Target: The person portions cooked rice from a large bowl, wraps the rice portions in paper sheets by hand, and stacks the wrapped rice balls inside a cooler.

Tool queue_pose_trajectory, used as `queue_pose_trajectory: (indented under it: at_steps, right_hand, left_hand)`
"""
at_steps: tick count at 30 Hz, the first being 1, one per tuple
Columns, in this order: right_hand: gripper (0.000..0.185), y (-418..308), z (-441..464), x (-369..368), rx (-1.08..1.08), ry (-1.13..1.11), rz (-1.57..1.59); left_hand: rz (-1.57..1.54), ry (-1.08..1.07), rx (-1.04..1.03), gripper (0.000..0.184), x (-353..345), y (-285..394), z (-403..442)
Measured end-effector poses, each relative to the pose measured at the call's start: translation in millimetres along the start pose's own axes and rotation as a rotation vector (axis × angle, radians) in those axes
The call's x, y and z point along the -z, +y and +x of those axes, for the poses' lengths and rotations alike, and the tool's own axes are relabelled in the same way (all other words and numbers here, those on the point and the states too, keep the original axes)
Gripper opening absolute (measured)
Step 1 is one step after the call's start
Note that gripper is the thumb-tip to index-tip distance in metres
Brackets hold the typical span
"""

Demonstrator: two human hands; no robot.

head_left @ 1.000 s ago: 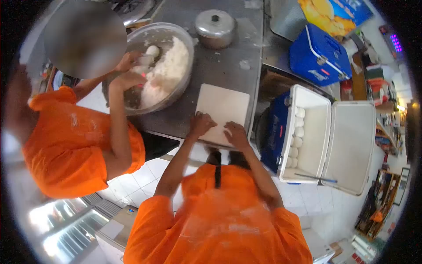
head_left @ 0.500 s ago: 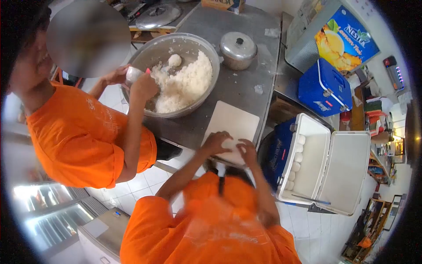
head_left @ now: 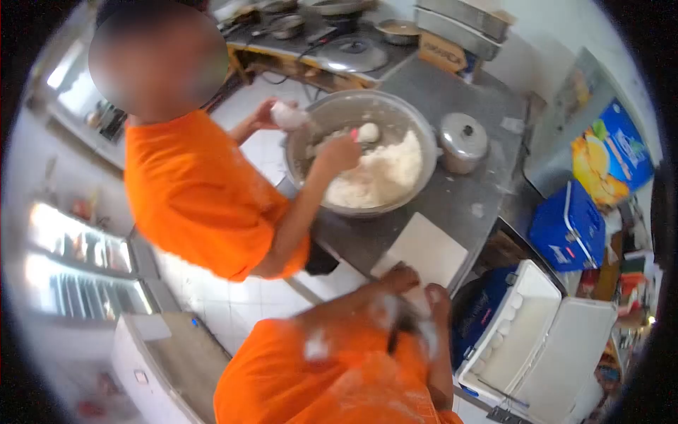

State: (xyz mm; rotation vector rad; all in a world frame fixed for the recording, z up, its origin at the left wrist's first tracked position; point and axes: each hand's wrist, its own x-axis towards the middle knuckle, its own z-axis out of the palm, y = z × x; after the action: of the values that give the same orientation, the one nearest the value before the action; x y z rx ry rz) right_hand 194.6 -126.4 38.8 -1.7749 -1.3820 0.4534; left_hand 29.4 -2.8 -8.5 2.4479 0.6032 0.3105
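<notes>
At the near edge of a white cutting board (head_left: 427, 247), my left hand (head_left: 400, 278) and my right hand (head_left: 438, 298) sit close together. Both are blurred, and their fingers are too smeared to read. Whether anything is in them I cannot make out. Beyond the board stands a large metal basin (head_left: 428, 152) with a heap of white rice (head_left: 385, 173) and a rice ball (head_left: 368, 132). A co-worker in orange reaches over it, one hand on a white rounded bundle (head_left: 288, 116), the other near a small pink-red piece (head_left: 354, 134).
A lidded pot (head_left: 463, 145) stands right of the basin. On my right, an open cooler box (head_left: 526, 332) holds several white balls along one side. Behind it is a closed blue cooler (head_left: 568, 226). A white chest-like cabinet (head_left: 152, 367) is at lower left.
My view has swung left, so the scene sits further right and lower. My hands have drawn back to the board's near edge. The co-worker's white bundle has moved away from their other hand.
</notes>
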Motion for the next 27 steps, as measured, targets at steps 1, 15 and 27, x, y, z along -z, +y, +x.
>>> queue_pose_trajectory:
  at_steps: [1,15,27]
  right_hand:
    - [0.015,0,-7,1,0.013,-0.004,0.026]
    - [0.016,19,-9,4,-0.039,-0.068,0.136]
    - [0.02,29,4,16,0.015,-0.243,0.02]
  left_hand:
    - [-0.005,-0.016,0.012,0.018,-2,0,-2]
    - [-0.103,-0.08,0.163,0.019,18,28,13]
    - [-0.152,0.017,0.089,0.019,-10,12,15]
